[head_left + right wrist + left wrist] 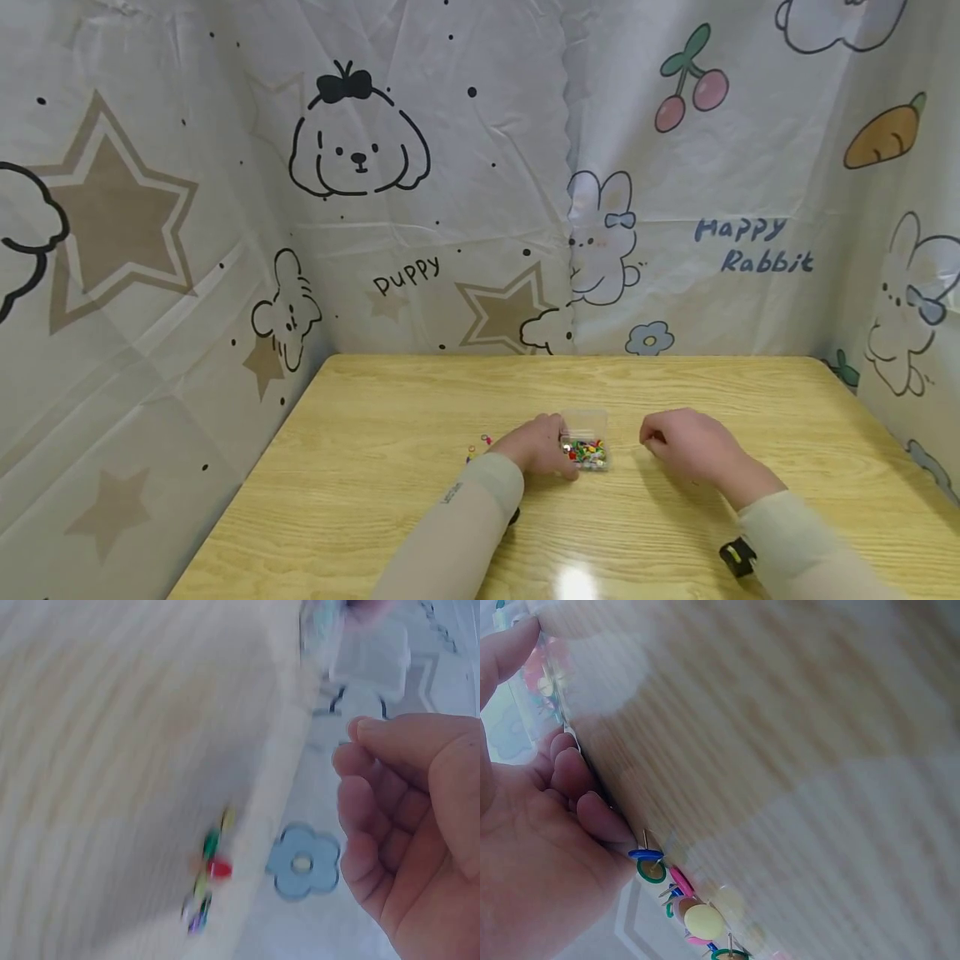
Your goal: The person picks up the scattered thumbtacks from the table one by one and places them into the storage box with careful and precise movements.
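Note:
A small clear plastic box [594,467] of colourful thumbtacks sits on the table, its see-through lid [586,421] thrown back. My left hand [538,446] grips the box from its left side, thumb at the near edge and fingers behind; the left wrist view shows the palm [540,847] beside it. To the right of the box is my right hand [693,446], fingers curled in and thumb tip against the index fingertip [351,756]. Nothing shows between those fingertips. Loose thumbtacks [217,868] lie on the table by the right hand, blurred in the right wrist view.
More thumbtacks [705,921] are scattered on the table left of the left hand, some with pins up. The wooden table [405,408] ends at a printed curtain [495,192] at the back and sides. A black wrist strap [738,557] shows at the right sleeve.

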